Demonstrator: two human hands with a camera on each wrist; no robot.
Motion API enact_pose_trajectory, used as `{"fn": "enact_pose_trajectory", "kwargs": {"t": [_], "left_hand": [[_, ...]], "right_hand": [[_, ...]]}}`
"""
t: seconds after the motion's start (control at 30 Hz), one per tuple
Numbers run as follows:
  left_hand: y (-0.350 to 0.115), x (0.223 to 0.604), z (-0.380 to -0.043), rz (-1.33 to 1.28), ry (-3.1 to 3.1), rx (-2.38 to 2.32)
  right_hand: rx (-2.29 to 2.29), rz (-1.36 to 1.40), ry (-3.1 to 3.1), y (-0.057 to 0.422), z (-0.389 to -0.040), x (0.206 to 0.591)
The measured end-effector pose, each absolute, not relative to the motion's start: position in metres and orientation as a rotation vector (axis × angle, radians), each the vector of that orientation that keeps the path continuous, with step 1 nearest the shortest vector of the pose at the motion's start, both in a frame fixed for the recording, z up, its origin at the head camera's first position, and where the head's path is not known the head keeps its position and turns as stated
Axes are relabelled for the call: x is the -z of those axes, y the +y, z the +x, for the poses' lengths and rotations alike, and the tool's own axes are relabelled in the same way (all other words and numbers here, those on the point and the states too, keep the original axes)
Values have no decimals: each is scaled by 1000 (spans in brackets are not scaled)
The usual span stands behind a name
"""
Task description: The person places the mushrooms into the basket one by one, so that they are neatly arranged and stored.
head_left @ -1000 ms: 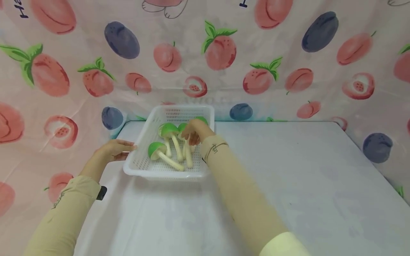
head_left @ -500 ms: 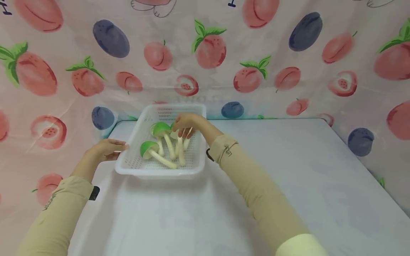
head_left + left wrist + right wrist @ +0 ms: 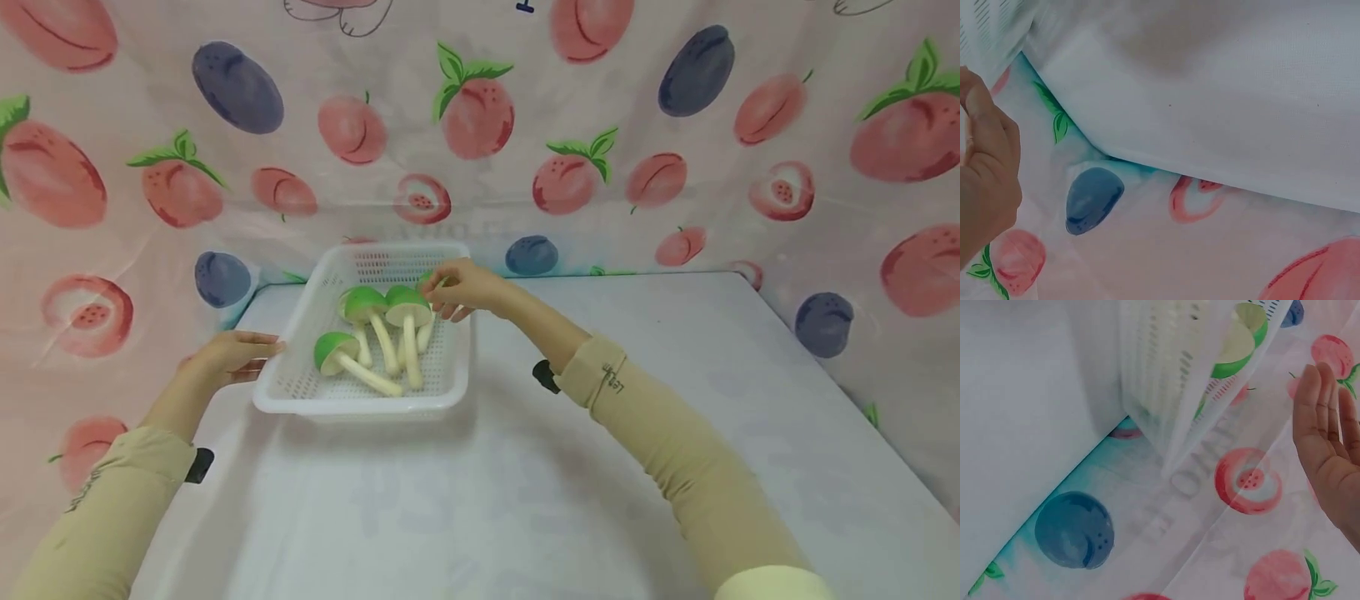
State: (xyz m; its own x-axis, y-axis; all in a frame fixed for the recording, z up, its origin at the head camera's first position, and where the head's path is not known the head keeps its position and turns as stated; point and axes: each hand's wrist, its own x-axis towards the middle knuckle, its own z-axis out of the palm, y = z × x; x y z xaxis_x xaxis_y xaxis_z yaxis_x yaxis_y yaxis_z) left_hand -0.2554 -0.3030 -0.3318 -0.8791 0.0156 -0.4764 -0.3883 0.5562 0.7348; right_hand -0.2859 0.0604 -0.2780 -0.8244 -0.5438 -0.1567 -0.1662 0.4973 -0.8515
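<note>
A white perforated plastic basket (image 3: 360, 406) stands at the back left of the table, holding several toy mushrooms (image 3: 408, 302) with green caps and pale stems. My left hand (image 3: 228, 354) grips the basket's left rim; the left wrist view catches only part of that hand (image 3: 991, 156) beside the basket wall (image 3: 991, 22). Over the right rim hovers my right hand (image 3: 476, 287), fingers loosely bent, partly hiding the mushroom in the far right corner. In the right wrist view this hand (image 3: 1329, 437) holds nothing, apart from the basket (image 3: 1166, 375).
A pale cloth covers the table (image 3: 600, 417). Behind it hangs a curtain (image 3: 487, 200) printed with peaches and dark fruit, meeting the table's back edge just behind the basket.
My right hand has drawn back from among the mushrooms, up and right to the basket's right rim. The left hand stays on the left rim. The head view has swung slightly right.
</note>
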Motion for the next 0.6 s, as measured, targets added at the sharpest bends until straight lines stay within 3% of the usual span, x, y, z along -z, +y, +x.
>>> {"fn": "enact_pose_trajectory", "kwargs": {"t": [0.33, 0.6], "left_hand": [[-290, 330, -245, -141, 2673, -1084], [-280, 325, -232, 3, 3044, -853]], "right_hand": [[1277, -801, 2622, 132, -260, 292], [1253, -685, 2813, 192, -242, 309]]}}
